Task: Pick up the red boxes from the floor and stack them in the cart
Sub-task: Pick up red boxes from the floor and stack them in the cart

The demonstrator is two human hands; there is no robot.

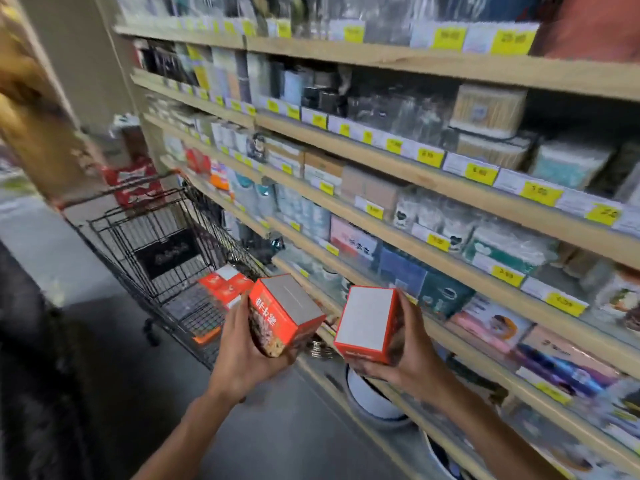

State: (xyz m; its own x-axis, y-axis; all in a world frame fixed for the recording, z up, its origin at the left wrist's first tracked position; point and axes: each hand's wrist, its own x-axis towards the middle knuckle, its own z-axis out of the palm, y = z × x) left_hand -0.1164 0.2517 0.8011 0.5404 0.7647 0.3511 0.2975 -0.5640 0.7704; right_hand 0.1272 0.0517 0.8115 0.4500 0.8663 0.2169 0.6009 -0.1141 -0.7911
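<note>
Two red boxes are in the air, one in each hand, in front of the store shelving (398, 161) and a little short of the black wire shopping cart (166, 237). The left hand (242, 355) wraps its fingers around the lower end of the left red box (280, 313), whose printed face is turned toward the cart and whose grey panel faces up. The right hand (408, 355) cups the right red box (367, 323) from below and along its far side, thumb on the near edge, with the white panel facing the camera. More red boxes (225, 285) already lie on the cart's basket floor.

These look like stiff printed cartons, light enough to carry one-handed, judging by the relaxed hold. The glossy card may be a bit slick, so the firmest purchase is probably across the narrow sides, thumb opposite fingers. The corners could dent if dropped in, so setting them down flat beside the others would likely keep the stack square.
</note>
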